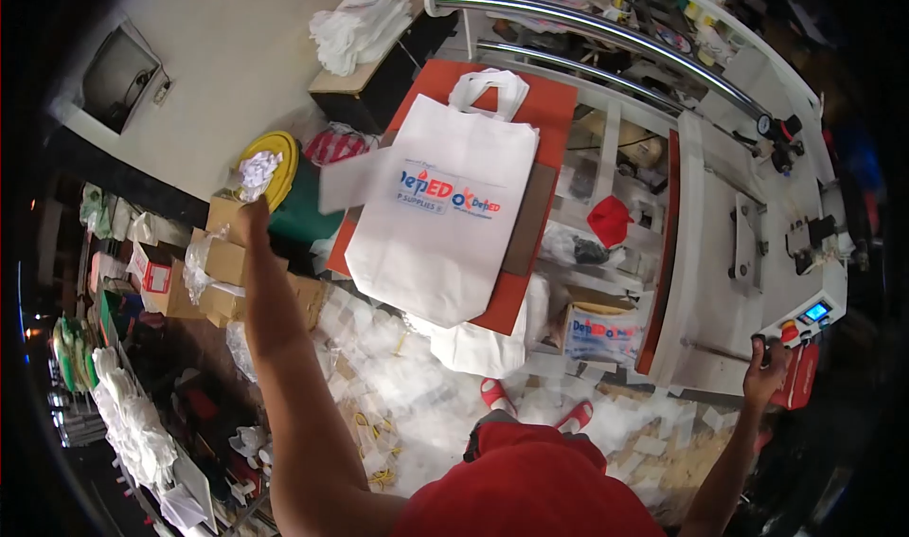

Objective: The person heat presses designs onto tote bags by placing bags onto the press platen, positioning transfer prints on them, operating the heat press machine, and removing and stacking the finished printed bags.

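My left hand (254, 217) is raised at the left, just below crumpled white paper (258, 173) at the yellow-rimmed green bin (308, 201); its fingers are too unclear to read. Around a black handle (757, 349) on the press's front edge, my right hand (765, 374) is closed. Between my arms, a white bag (431, 253) with a blue and red print lies on the orange platen (546, 111), its handles toward the back. A blurred white sheet (350, 183) overlaps the bag's left edge.
Chrome bars (606, 27) cross above the platen. A control box (816, 312) is at right. Cardboard boxes (225, 260) stand at left. Below the platen are white bags (483, 348) and a box of printed sheets (601, 333). Scraps cover the floor.
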`<state>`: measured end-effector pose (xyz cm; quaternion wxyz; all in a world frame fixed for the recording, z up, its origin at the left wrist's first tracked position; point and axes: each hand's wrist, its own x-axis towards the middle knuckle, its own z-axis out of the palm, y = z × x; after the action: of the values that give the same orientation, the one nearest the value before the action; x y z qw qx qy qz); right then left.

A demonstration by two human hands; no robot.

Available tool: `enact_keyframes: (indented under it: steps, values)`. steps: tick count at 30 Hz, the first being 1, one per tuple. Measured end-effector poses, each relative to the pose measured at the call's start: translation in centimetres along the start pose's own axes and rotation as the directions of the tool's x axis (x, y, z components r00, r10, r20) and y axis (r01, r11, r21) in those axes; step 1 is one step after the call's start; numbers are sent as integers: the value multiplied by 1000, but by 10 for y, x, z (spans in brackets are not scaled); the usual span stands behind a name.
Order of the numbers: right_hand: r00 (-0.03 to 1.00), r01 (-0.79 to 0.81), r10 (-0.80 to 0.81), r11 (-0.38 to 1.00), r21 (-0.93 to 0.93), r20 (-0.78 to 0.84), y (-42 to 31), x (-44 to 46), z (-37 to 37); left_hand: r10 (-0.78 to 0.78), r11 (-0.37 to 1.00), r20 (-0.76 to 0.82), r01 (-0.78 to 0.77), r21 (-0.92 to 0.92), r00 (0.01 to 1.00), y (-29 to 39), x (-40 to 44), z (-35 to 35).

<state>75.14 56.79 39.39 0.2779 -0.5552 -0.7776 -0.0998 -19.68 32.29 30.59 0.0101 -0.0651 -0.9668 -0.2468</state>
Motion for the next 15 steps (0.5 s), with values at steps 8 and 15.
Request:
enact_keyframes:
  steps: [8,15]
  values:
    - [1000,11,-10,999,-34,9,8,-3,4,526,766,-20,-484,-423,850,47,-64,32]
    - [1000,1,-2,1000,-16,-30,-6,1,-3,821,541,-59,-807,-235,568,176,-133,129]
